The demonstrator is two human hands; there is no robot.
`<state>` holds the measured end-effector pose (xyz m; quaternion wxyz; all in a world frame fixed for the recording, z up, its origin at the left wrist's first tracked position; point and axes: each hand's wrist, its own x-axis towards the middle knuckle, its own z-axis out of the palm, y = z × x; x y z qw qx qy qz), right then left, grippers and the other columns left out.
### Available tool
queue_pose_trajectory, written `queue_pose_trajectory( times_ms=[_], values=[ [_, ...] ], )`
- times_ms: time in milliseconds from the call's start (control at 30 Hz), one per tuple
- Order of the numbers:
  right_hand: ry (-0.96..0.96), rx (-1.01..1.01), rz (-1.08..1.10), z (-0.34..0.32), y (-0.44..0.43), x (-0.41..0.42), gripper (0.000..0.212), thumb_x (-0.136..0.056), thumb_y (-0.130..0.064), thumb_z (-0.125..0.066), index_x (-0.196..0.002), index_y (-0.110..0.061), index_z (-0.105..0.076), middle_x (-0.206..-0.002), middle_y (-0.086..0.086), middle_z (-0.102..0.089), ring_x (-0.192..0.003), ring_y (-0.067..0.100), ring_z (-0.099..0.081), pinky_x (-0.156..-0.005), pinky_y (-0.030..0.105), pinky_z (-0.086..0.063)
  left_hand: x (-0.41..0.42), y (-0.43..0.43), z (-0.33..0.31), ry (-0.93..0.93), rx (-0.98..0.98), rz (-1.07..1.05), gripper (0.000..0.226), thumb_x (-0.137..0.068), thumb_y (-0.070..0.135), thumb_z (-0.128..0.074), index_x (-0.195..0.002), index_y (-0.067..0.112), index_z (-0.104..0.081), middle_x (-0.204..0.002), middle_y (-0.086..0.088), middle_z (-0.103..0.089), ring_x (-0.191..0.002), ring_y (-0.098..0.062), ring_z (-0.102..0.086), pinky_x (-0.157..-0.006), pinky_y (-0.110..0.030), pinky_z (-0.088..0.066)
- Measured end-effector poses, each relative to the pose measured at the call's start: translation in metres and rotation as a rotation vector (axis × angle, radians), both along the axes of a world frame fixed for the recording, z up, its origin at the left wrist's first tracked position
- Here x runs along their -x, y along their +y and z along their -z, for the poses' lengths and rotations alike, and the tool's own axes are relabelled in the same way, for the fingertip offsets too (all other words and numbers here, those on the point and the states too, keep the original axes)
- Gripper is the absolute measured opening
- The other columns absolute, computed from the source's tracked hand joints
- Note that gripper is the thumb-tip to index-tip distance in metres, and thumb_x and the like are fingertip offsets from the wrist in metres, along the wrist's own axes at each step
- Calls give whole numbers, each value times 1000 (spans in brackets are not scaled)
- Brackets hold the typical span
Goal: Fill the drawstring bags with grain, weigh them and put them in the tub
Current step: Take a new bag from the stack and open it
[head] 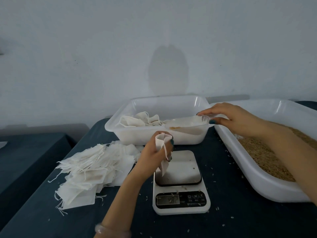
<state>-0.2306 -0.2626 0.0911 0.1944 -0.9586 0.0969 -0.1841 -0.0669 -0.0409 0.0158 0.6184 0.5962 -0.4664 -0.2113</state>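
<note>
counter: dark cloth, loose grains scattered round the scale.
grain tray: far right, long and white, grain spread over its floor.
tub: behind the scale, a few filled bags in its left half.
empty bags: loose flat pile left of the scale, strings trailing.
scale: front centre. Platter holds only a few stray grains. Display lit, digits too blurred to read.
scoop: translucent, held roughly level over the tub's right front corner. Small heap of grain at the lip end, lip facing the bag.
bag: limp and looks empty, mouth up, just below and left of the scoop lip. It hangs over the platter's left edge; can't tell if the tip touches.
right grip: fingers and thumb pinch the scoop's back end.
left grip: curled round the bag's neck, holding the mouth open.
step: pouring scoop into bag, my read. Weighing and tub drop not yet done for this bag.
how: get the lip over or just inside the mouth before tipping. Tip slowly, since the thin fabric will likely fold under a dump. Keep the mouth spread and the drawstring clear of the opening.
risk: scoop lip is wider than the mouth, so spill is likely. Strays on the platter would skew the reading; brush them off first.
</note>
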Motion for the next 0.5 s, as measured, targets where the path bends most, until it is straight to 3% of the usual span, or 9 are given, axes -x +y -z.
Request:
queue_pose_trajectory(
  times_ms=[67, 167, 233, 300, 367, 433, 500],
  values=[
    [-37, -102, 24, -2, 0, 1, 43, -99, -7, -52, -120, -44, -58, -116, -23, -58, -104, -19, -51, -92, 8, -39, -2, 0, -1, -3, 40, -3, 11, -104, 10, -47, -98, 10, -56, -72, 2, -54, -64, -12, -49, -65, -26, -48],
    [-127, -211, 141, -6, -6, 4, 31, -99, -10, -53, -120, -30, -65, -122, -15, -61, -111, -2, -55, -97, 21, -40, -8, 3, -5, -81, 56, -51, 23, -106, 9, -39, -96, 4, -60, -80, -3, -59, -75, -9, -56, -75, -19, -46],
    [-163, -210, 298, -6, -16, 8, 25, -99, -13, -54, -121, -19, -64, -120, -7, -62, -109, 10, -55, -93, 29, -41, -11, 4, -7, -133, 28, -95, 26, -105, 14, -43, -92, 12, -65, -91, -1, -63, -88, -3, -58, -82, -11, -42],
    [-156, -216, 487, -5, -26, 13, 23, -100, -22, -54, -120, -14, -63, -113, 2, -63, -101, 20, -57, -84, 35, -42, -13, 4, -7, -327, -50, -203, 29, -102, 21, -45, -90, 30, -69, -105, 3, -59, -105, -3, -50, -91, -7, -32],
    [-60, -190, 669, -2, -39, 21, 24, -100, -29, -53, -108, -10, -64, -96, 9, -66, -85, 27, -60, -71, 35, -43, -15, 5, -8, -398, -60, -241, 35, -103, 16, -47, -91, 38, -71, -108, 3, -54, -111, -4, -45, -94, -4, -28],
    [161, -115, 782, 2, -47, 28, 33, -101, -32, -52, -95, -1, -63, -74, 11, -57, -66, 24, -52, -58, 30, -36, -18, 5, -9, -335, 2, -202, 34, -102, 14, -48, -93, 35, -73, -108, 1, -57, -109, -4, -53, -92, -8, -37],
    [405, -56, 803, 8, -51, 31, 35, -101, -32, -52, -103, 2, -62, -82, 12, -57, -73, 24, -53, -66, 31, -40, -18, 5, -8, -272, 47, -153, 28, -101, 20, -51, -96, 32, -76, -106, -2, -62, -100, -6, -61, -80, -12, -47]
  ],
)
